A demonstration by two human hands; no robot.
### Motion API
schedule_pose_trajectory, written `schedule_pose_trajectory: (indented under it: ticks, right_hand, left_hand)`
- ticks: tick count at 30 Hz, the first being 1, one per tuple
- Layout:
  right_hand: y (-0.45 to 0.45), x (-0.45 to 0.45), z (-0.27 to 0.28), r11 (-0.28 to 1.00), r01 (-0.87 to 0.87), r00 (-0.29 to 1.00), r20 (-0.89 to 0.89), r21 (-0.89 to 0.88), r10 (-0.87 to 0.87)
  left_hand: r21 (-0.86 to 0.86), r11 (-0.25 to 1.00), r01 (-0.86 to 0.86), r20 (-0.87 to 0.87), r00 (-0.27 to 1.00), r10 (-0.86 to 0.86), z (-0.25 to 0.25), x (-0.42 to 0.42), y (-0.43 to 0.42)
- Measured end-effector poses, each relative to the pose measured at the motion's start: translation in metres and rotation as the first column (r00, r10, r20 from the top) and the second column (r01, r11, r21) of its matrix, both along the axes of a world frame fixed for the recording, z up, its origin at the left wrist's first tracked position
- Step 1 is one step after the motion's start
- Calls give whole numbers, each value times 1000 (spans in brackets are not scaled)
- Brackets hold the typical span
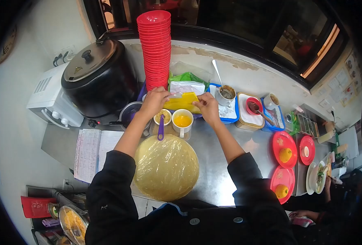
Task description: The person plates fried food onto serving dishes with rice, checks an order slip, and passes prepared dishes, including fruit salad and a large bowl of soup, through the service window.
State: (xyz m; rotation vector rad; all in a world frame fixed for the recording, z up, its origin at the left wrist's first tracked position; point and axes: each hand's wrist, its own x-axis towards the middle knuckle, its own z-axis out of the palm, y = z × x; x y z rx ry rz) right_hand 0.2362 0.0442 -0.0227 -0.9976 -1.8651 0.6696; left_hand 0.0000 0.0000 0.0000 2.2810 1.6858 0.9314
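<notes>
My left hand (pixel 156 100) is closed, its fingertips pinching clear plastic film (pixel 176 94) at the left end of a flat yellow piece (pixel 185 102). Whether that piece is a packet or a lid, I cannot tell. On its right end, my right hand (pixel 208 107) grips it between thumb and fingers. Just below the hands stand a white mug (pixel 183 132) of yellow liquid and a cup of pale, chopped-looking food (pixel 163 116) with a purple-handled spoon (pixel 161 130). Nearer me lies a round, pale yellow disc (pixel 166 167) covered in clear wrap.
Behind the hands rises a tall stack of red bowls (pixel 154 49). A large black cooker (pixel 99 77) and an open notebook (pixel 95 151) are at left. Lidded tubs (pixel 250 110) line the wall. Red plates (pixel 284 147) sit at right, near another person's hand (pixel 305 214).
</notes>
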Motion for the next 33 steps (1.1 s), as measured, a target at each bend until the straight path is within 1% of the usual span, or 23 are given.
schedule_pose_trajectory:
  ticks: [3,5,6,8,9,11,12,13,14,15,17,19,21,22,24,25,26,27,28,29,30,31,33]
  right_hand:
    - [3,0,0,998,60,998,-12,-34,-61]
    - [1,4,-12,995,87,974,208,40,-93]
    - [-2,5,-22,995,93,973,211,26,-97]
    - [0,6,-35,962,197,924,291,191,-247]
    - [-2,2,-23,962,194,924,294,194,-246]
    - [-15,-11,12,914,235,965,33,330,-260]
    - [-14,-17,13,916,233,965,36,325,-258]
    - [-13,-23,16,947,33,979,182,319,-96]
    - [-13,-28,18,944,-165,945,320,285,68]
    - [-14,-30,14,945,-162,946,317,283,68]
    - [-11,-33,9,935,-261,867,483,239,118]
    - [-6,-37,8,937,-264,857,502,230,118]
    - [0,-41,12,917,-343,770,621,205,149]
    - [3,-44,17,916,-344,769,622,205,149]
    - [8,-52,23,955,-279,726,629,-100,278]
    - [8,-57,24,955,-278,726,629,-101,278]
    - [8,-63,24,955,-270,684,673,-125,282]
    - [6,-69,25,954,-260,639,714,-148,285]
    - [4,-74,24,955,-257,638,715,-150,284]
    - [1,-80,24,975,-200,641,740,-93,202]
    - [1,-84,23,989,-144,639,760,-33,119]
    - [0,-85,22,989,-145,641,759,-32,118]
    - [-2,-86,19,981,-159,700,714,109,34]
  left_hand:
    - [122,991,-60,-31,997,65,4,4,5]
    - [192,981,-13,-66,997,26,6,10,1]
    - [179,984,-7,-65,998,19,1,14,-2]
    - [220,972,78,-98,994,-57,-4,22,-1]
    - [223,972,74,-95,994,-54,-4,23,4]
    - [75,990,122,62,990,-127,-9,27,9]
    - [70,990,120,64,990,-125,-9,28,10]
    - [63,985,163,74,983,-168,-7,28,11]
    - [57,977,207,82,974,-211,-5,27,11]
    - [54,977,208,80,974,-212,-4,23,11]
    - [-24,980,198,-21,980,-198,0,9,12]
    - [-7,987,158,-61,986,-158,6,4,5]
    - [5,992,124,-101,987,-123,4,6,0]
    - [33,994,105,-80,992,-102,1,8,0]
    - [61,994,85,-57,995,-82,-1,9,0]
    - [113,994,-6,28,1000,3,-2,8,-1]
    - [157,982,-101,118,990,83,-2,7,-1]
    - [156,983,-99,120,990,80,0,5,-1]
    - [78,986,-144,25,989,143,3,2,-1]
    - [6,980,-197,-76,978,197,5,-1,-1]
    - [-40,985,-171,9,985,171,3,-3,2]
    - [-39,984,-171,7,985,172,1,-6,4]
    - [-45,997,-66,80,994,69,-2,-11,6]
